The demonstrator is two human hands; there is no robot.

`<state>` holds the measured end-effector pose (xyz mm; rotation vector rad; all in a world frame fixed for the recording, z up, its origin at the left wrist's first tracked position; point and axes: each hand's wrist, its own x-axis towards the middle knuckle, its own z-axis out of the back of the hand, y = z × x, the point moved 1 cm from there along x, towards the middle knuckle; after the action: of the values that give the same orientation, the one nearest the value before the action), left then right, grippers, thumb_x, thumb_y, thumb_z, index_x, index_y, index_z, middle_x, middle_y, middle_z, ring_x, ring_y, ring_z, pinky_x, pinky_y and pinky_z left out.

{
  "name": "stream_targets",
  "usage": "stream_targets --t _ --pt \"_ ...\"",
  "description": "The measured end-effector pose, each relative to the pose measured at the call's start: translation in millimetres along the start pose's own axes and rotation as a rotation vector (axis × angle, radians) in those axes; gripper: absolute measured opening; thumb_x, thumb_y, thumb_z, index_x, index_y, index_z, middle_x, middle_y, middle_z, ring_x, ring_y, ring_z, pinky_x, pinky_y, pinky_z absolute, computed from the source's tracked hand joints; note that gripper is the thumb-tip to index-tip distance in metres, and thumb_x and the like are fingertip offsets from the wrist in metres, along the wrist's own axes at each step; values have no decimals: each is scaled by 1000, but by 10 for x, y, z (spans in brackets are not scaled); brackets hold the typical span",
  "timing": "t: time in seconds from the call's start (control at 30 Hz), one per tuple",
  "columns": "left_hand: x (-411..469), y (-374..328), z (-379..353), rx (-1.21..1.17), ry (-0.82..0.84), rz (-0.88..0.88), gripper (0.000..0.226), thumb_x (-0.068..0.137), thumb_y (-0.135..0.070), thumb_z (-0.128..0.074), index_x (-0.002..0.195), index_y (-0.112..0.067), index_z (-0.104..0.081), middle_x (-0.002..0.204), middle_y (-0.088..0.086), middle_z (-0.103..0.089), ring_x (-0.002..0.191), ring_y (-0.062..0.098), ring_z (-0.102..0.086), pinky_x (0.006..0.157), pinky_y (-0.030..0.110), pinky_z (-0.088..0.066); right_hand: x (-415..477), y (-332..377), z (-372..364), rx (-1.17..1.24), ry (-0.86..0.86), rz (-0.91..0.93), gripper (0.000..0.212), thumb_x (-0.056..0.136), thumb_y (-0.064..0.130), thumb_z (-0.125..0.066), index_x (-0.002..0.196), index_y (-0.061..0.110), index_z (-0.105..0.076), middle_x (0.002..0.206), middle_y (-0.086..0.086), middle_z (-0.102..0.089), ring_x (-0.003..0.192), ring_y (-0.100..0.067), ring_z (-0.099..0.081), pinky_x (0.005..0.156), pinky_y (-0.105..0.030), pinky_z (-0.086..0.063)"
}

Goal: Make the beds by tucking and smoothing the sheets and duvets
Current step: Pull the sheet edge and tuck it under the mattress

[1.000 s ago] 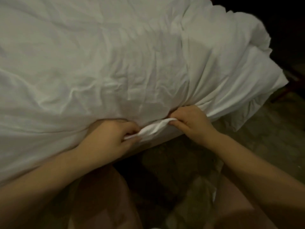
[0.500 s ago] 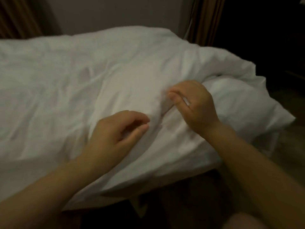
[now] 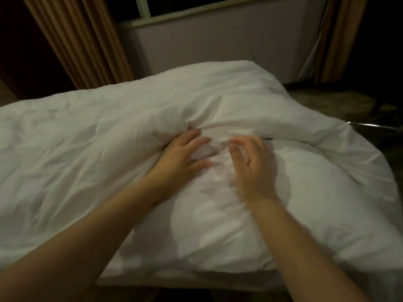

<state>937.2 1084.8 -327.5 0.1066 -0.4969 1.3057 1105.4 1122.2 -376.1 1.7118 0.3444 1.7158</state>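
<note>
A white, wrinkled duvet [image 3: 87,153] covers the bed and bunches into a thick fold across the middle right. My left hand [image 3: 183,155] lies on the duvet with fingers spread, pressing into the fabric just below that fold. My right hand [image 3: 250,164] hovers beside it over the duvet, fingers loosely curled and blurred by motion, holding nothing. The two hands are a small gap apart. The duvet's right corner [image 3: 357,192] hangs rumpled over the bed's edge.
Brown curtains [image 3: 80,40] hang at the back left and another curtain [image 3: 340,35] at the back right, with a pale wall and window sill [image 3: 218,35] between them. Dark patterned floor [image 3: 327,101] lies to the right of the bed.
Both hands let go of the sheet edge at the bed's side and moved up onto the duvet top. My left hand has flattened onto the fabric. The view has lifted toward the window.
</note>
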Motion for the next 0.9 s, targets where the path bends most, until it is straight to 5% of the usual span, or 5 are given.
stream_targets --t 0.13,0.3,0.5,0.77,0.9 --pt "287 -14 -58 27 -9 119 55 75 -42 -73 123 -17 -61 120 9 -57 111 24 -53 89 14 -29 13 -20 -11 87 39 -111 39 87 40 -47 89 5 -65 83 9 -55 76 4 -42 75 1 -29" --pt "399 -120 12 -215 -8 304 35 88 -40 -51 81 -8 -65 74 5 -61 75 19 -56 65 27 -35 31 29 42 53 38 -45 35 87 36 -51 90 5 -68 85 6 -62 80 2 -46 81 2 -28" --pt "471 -325 272 -828 139 420 26 98 -18 -47 80 -11 -65 58 -8 -67 54 0 -61 55 12 -48 102 46 32 -147 82 69 48 81 48 -59 110 10 -65 113 -9 -62 109 -16 -47 97 -30 -35" --pt "586 -197 261 -811 231 402 24 97 -27 -47 94 -13 -66 85 -4 -63 69 -2 -58 63 6 -43 488 -77 161 -425 200 190 21 80 32 -58 88 15 -69 92 -2 -68 87 -18 -55 79 -34 -41" --pt "583 -141 324 -626 190 342 28 94 -35 -52 73 -21 -64 75 -4 -61 73 11 -56 69 19 -43 714 248 342 -295 531 -76 10 91 21 -61 83 16 -58 79 3 -61 72 -11 -50 66 -18 -37"
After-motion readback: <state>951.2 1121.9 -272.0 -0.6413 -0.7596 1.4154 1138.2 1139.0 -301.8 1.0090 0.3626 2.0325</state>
